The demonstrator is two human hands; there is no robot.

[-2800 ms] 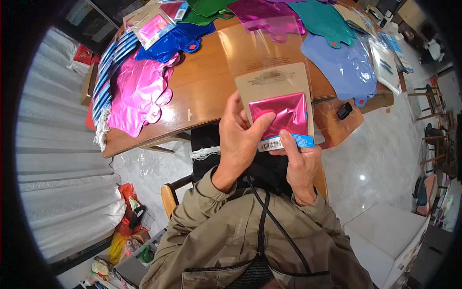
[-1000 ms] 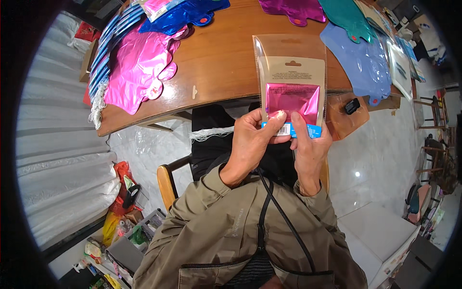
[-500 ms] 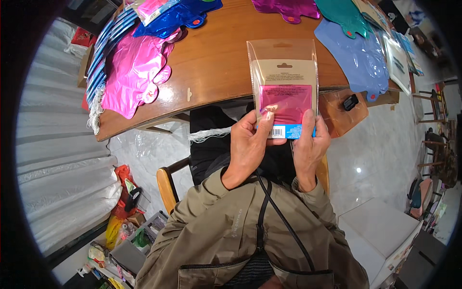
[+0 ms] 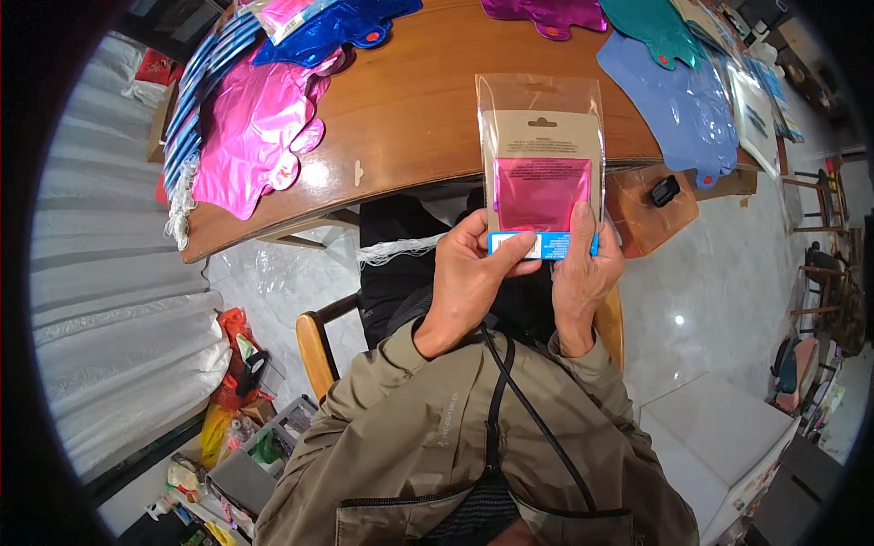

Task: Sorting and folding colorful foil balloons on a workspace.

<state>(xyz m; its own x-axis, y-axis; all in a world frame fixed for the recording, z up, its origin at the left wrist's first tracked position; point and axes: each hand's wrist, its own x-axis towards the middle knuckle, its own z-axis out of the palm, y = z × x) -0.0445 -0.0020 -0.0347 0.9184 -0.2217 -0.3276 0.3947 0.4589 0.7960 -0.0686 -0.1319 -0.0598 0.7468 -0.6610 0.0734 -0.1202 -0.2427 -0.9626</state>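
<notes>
I see the left hand point(image 4: 469, 278) slanting inward, the right hand point(image 4: 584, 268) pointing ahead, thumbs point(image 4: 515, 249) on top, both gripping a clear packet point(image 4: 543, 189) by its lower end.

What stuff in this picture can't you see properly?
All in the head view:
- Clear packet: its underside faces away.
- Blue label: partly covered by the thumb of the left grip.
- Right grip: some fingers are hidden behind the packet.
- Tan card: its print is too small to read.
- Purple foil shape: its far end is cut off by the top edge.
</notes>
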